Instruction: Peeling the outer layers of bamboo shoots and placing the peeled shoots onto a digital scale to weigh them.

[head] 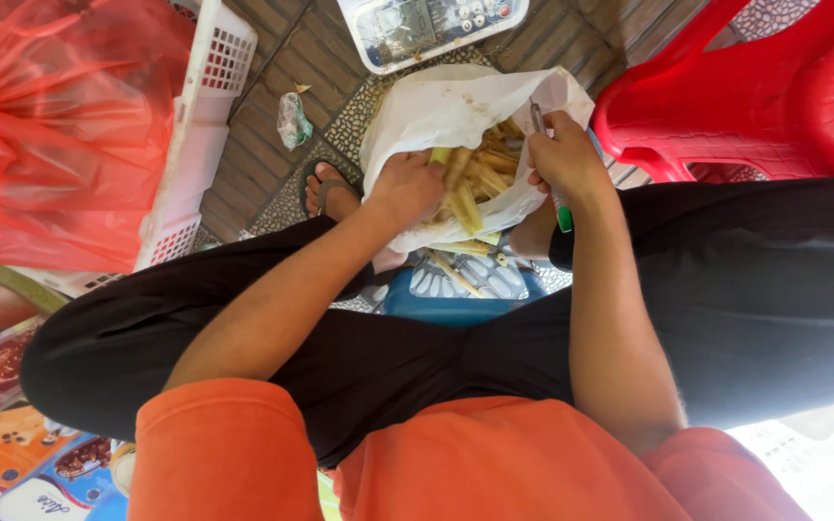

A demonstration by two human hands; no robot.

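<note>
A white plastic bag [436,106] lies open on the floor between my feet, filled with several pale yellow stalk pieces [483,172]. My left hand [407,185] reaches into the bag and is closed on one stalk piece [442,156]. My right hand [564,154] is at the bag's right rim, gripping a knife with a green handle [563,218]; the blade tip [537,116] sticks up above the fingers. I sit with black trousers and an orange shirt.
A blue stool [456,294] with a few stalk scraps sits under my legs. A white basket [200,125] holding a red plastic bag [50,125] stands left. A red plastic chair [755,87] stands right, a weighing scale [427,27] at the top. Printed packets [12,453] lie lower left.
</note>
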